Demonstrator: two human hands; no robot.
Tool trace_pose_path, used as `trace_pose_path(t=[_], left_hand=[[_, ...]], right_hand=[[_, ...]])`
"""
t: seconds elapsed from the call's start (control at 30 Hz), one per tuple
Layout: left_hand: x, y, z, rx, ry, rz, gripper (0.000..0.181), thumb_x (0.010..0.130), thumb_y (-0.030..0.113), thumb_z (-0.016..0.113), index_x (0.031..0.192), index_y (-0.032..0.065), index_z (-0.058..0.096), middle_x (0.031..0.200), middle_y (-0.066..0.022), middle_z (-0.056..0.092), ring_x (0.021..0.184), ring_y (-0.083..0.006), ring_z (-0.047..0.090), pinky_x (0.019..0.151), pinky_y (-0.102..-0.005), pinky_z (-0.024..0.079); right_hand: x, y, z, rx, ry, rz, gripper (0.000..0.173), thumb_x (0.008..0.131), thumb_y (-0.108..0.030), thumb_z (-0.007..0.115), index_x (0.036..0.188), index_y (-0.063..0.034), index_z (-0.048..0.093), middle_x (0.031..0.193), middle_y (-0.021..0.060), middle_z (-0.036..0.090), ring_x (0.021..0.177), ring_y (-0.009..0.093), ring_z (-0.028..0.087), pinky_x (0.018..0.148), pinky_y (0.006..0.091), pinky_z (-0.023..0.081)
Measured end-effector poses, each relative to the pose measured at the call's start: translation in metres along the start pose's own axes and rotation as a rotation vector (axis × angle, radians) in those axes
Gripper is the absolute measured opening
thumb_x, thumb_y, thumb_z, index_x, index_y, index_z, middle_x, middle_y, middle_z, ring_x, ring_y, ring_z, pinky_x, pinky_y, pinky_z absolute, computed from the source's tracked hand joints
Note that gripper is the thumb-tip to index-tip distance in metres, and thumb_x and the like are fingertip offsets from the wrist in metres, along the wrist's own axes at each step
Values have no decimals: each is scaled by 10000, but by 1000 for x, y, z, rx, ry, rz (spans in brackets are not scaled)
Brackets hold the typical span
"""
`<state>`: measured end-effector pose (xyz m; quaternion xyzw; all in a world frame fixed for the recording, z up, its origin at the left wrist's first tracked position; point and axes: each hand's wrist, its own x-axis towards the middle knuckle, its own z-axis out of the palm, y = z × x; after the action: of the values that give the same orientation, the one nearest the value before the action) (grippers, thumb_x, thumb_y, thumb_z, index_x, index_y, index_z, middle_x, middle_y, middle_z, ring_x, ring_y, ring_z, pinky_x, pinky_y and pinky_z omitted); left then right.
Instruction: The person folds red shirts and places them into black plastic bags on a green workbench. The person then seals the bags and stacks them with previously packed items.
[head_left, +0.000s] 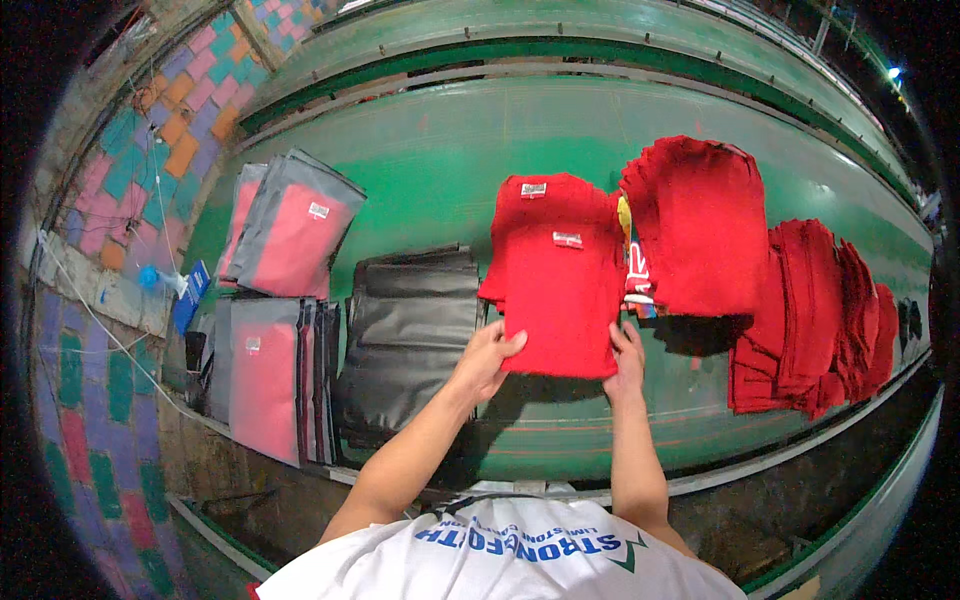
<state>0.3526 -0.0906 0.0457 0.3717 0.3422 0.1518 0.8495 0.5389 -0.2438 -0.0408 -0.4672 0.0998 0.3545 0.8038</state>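
Both hands hold a folded red garment (561, 307) with a white label by its near corners. My left hand (487, 356) grips the left edge, thumb on top. My right hand (626, 356) is at the right edge. The garment overlaps a stack of folded red garments (517, 206), the top one also labelled. Right of it lies a taller red garment stack (712, 232), with a printed piece showing at its left edge. A pile of dark plastic bags (412, 337) lies to the left.
Bagged red garments lie at the left in an upper pile (289, 225) and a lower pile (262, 390). More red garment stacks (810, 307) stand at the right on the long green table (442, 165). A blue box (192, 296) is at the left edge.
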Motion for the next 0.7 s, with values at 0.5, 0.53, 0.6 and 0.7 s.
trace_pose_path(t=[0.5,0.53,0.6,0.7], left_hand=[[-67,-107,-58,378,271,-83,789,905,120,729,1475,-101,230,1157,-191,613,975,-230,645,887,-345,522],[-54,-109,-59,398,311,-53,783,915,125,718,1479,-102,225,1172,-197,612,985,-233,646,897,-350,521],[-31,-109,-58,407,396,17,653,944,119,683,1448,-104,334,1174,-206,641,1008,-235,657,921,-363,518],[-27,-91,-60,183,147,-96,479,950,97,674,1365,-68,502,1161,-166,681,1029,-217,660,937,-368,515]], right_hand=[[-41,12,-87,-1183,-96,-143,406,872,-184,789,1152,64,633,815,27,662,719,101,615,614,278,508],[-34,18,-83,-1239,-37,-331,383,877,-197,786,1122,62,648,801,19,659,717,94,610,627,269,497],[-22,17,-72,-1181,-99,-240,357,879,-185,781,1104,58,648,822,14,668,730,84,609,657,267,491],[-27,2,-49,-1127,-186,-186,309,881,-171,777,1071,41,655,847,9,681,754,75,608,682,264,490]])
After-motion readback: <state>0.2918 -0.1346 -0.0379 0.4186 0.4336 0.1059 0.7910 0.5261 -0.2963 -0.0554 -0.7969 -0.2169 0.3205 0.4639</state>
